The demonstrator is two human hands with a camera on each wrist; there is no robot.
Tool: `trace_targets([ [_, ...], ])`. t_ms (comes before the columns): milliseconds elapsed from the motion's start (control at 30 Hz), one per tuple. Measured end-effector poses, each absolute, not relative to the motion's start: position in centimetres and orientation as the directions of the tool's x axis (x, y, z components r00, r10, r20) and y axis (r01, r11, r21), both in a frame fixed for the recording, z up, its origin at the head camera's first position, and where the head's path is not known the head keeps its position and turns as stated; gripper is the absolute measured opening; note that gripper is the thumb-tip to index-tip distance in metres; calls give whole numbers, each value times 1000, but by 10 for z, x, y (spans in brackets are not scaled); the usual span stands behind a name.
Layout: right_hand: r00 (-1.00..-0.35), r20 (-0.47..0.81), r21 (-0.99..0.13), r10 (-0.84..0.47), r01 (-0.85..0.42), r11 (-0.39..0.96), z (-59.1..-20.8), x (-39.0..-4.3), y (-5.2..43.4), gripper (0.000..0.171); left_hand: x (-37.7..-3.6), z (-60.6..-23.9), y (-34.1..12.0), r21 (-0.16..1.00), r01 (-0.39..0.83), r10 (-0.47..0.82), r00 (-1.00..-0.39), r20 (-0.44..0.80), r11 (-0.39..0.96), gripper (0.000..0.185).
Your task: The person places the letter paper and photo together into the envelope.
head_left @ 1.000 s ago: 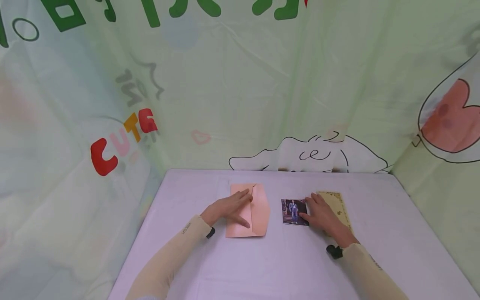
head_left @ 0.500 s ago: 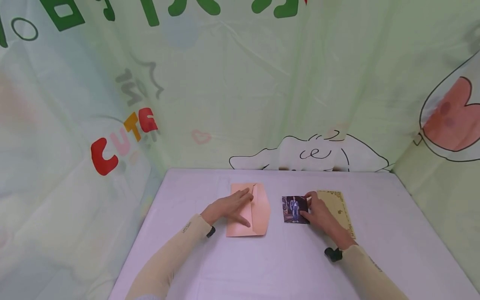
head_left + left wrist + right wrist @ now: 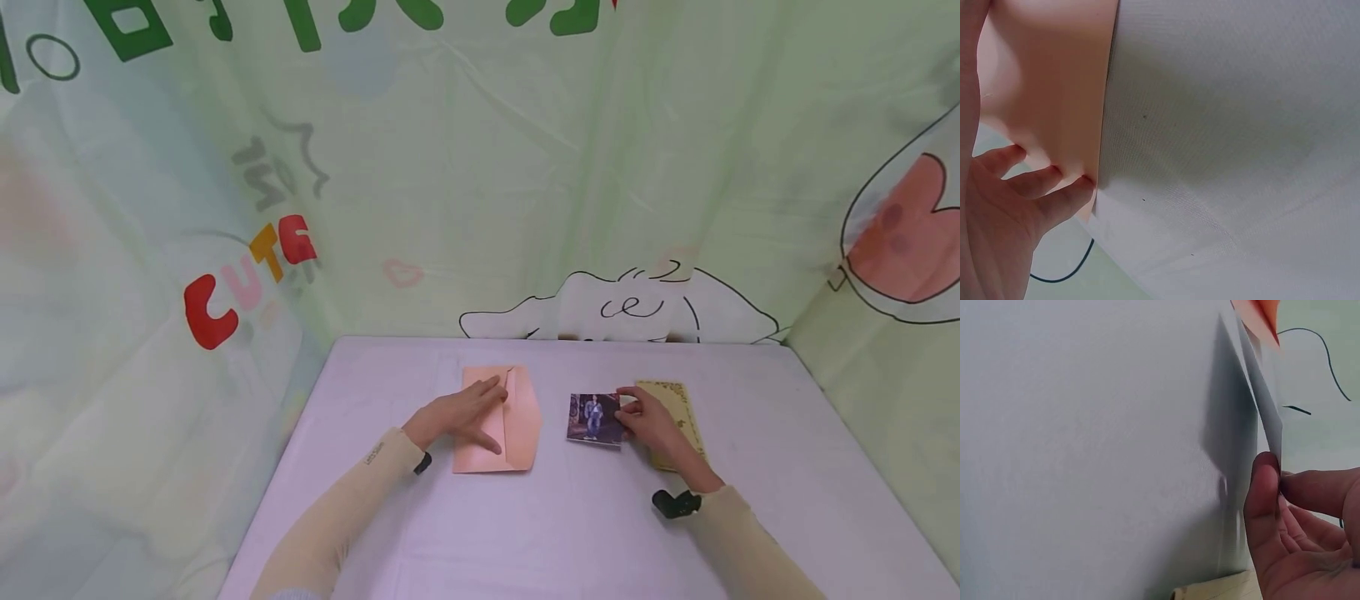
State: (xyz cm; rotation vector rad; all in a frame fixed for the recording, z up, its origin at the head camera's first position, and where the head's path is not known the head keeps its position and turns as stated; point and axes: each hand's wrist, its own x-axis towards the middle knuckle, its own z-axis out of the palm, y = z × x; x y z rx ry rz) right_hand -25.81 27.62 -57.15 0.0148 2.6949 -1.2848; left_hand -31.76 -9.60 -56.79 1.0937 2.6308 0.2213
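A pink envelope (image 3: 522,425) lies on the table with its flap side pointing right. My left hand (image 3: 459,414) rests on it, fingers spread; the left wrist view shows those fingertips (image 3: 1072,199) touching the envelope (image 3: 1050,81) near its edge. To the right, a small square photo (image 3: 589,418) of a standing figure is pinched at its right edge between the thumb and fingers of my right hand (image 3: 654,425). In the right wrist view the photo (image 3: 1264,403) appears nearly edge-on, tilted up, with its shadow on the cloth.
A cream card (image 3: 678,402) with a patterned border lies under and beside the right hand. White cloth (image 3: 555,533) covers the table, and a printed curtain (image 3: 450,183) hangs behind its back edge.
My right hand has picked the photo up from the table by its right edge, and it has shifted slightly right. The left hand stays put on the envelope.
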Motion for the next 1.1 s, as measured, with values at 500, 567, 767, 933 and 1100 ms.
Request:
trace_targets([
  [500, -985, -94, -868, -145, 9, 496, -567, -265, 254, 51, -316, -563, -95, 263, 667, 716, -669, -199, 697, 93],
  [567, -984, -90, -871, -153, 4, 490, -566, -266, 249, 51, -316, -562, -94, 264, 670, 719, -666, -199, 694, 92],
  [767, -982, -75, -882, -172, -15, 472, -567, -269, 234, 51, -316, -562, -93, 268, 669, 719, -664, -204, 694, 91],
  [933, -980, -49, -885, -192, -47, 464, -566, -273, 223, 51, -317, -563, -92, 252, 654, 701, -676, -230, 713, 95],
  [1100, -987, -20, -878, -158, -59, 475, -565, -275, 217, 50, -316, -563, -93, 233, 647, 688, -686, -237, 726, 99],
])
